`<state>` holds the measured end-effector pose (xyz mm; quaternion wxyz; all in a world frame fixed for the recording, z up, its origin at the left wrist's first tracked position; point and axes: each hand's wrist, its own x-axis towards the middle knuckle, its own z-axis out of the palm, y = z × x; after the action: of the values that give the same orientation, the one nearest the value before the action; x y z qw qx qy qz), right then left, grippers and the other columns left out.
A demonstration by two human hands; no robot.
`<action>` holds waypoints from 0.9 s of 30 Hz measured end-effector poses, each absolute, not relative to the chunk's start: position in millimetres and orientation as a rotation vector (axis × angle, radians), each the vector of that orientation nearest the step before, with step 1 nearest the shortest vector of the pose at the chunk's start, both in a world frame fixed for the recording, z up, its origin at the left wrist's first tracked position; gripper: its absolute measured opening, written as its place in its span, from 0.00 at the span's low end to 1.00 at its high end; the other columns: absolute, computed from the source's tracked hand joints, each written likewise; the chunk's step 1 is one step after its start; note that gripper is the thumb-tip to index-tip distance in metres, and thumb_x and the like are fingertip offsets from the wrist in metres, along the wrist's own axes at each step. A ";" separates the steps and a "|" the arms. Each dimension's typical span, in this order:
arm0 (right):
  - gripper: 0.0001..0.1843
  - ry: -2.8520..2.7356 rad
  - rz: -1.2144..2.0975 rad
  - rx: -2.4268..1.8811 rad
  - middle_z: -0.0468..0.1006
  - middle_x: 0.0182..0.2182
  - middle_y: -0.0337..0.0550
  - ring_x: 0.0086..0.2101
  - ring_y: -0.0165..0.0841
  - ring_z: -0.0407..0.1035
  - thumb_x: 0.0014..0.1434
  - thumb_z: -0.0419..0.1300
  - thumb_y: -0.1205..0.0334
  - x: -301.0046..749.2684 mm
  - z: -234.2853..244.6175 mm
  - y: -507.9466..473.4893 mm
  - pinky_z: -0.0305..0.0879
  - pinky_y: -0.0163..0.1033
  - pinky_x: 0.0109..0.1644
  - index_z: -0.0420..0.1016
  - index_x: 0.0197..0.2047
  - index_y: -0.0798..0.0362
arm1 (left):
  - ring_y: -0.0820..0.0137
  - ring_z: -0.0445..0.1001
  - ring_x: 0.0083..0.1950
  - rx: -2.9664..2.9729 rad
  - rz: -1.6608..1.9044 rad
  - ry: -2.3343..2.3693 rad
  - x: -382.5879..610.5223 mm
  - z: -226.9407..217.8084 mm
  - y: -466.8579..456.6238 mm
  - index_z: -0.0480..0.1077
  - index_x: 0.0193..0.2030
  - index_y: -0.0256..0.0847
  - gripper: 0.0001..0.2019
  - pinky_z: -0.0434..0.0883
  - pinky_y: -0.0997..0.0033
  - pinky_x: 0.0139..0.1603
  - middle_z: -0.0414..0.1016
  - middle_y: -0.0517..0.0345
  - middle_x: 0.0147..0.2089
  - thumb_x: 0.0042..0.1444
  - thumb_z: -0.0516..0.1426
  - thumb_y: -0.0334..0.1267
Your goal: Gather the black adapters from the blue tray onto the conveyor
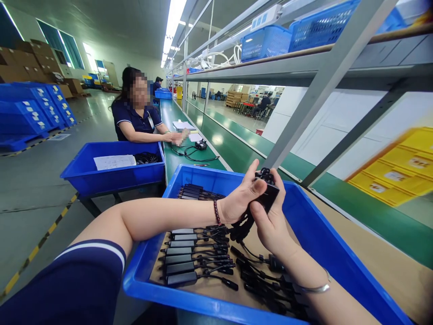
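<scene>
Above the blue bin [209, 298], my left hand [241, 198] and my right hand [274, 225] are both closed around a black box-shaped adapter [269, 197] with bundled black cable. Both thumbs press on its near side, and cable loops show at its top and hang below my palms. Inside the bin, in a row on the left, lie several grey-black adapters [181, 267] with short split leads. More black cables with connectors [260, 280] lie to the right, partly hidden under my right forearm. Brown cardboard lines the bin floor.
A co-worker [135, 113] sits at the green bench [179, 158], hands near papers and a black cabled device [200, 144]. Another blue bin [115, 180] stands at left with a paper sheet. A slanted metal post [304, 108] and shelf rise at right; yellow bins [402, 164] stand beyond.
</scene>
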<state>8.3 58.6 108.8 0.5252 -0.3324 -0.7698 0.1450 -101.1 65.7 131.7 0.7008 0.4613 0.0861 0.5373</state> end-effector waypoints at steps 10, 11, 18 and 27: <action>0.39 -1.856 -0.041 -0.824 0.45 0.60 0.51 0.59 0.45 0.39 0.51 0.56 0.53 11.3 116.7 62.5 0.41 0.59 0.60 0.44 0.62 0.51 | 0.66 0.56 0.61 0.900 1.081 0.148 -99.6 136.6 67.3 0.46 0.62 0.48 0.30 0.47 0.63 0.64 0.57 0.58 0.60 0.54 0.51 0.45; 0.39 -1.868 -0.098 -0.817 0.44 0.60 0.50 0.60 0.46 0.38 0.50 0.57 0.53 12.0 117.0 63.1 0.41 0.59 0.60 0.44 0.61 0.51 | 0.66 0.57 0.60 0.885 1.066 0.138 -100.6 138.4 67.0 0.48 0.62 0.47 0.29 0.48 0.63 0.64 0.59 0.57 0.59 0.54 0.50 0.44; 0.42 -1.915 -0.184 -0.796 0.38 0.61 0.50 0.60 0.48 0.32 0.49 0.57 0.54 11.0 112.5 62.0 0.40 0.61 0.59 0.40 0.63 0.50 | 0.67 0.53 0.62 0.891 1.086 0.160 -103.2 141.4 62.0 0.51 0.61 0.43 0.26 0.48 0.66 0.64 0.54 0.57 0.62 0.56 0.49 0.43; 0.43 -1.904 -0.205 -0.792 0.34 0.62 0.49 0.60 0.49 0.28 0.49 0.56 0.54 9.5 106.3 64.0 0.35 0.63 0.59 0.39 0.63 0.50 | 0.68 0.53 0.62 0.877 1.109 0.186 -100.9 133.5 64.9 0.50 0.62 0.42 0.28 0.49 0.68 0.64 0.56 0.57 0.61 0.54 0.50 0.42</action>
<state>9.5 64.0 106.3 0.5095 -0.3287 -0.7907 -0.0850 -100.9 64.9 133.5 0.7564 0.4022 0.0851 0.5087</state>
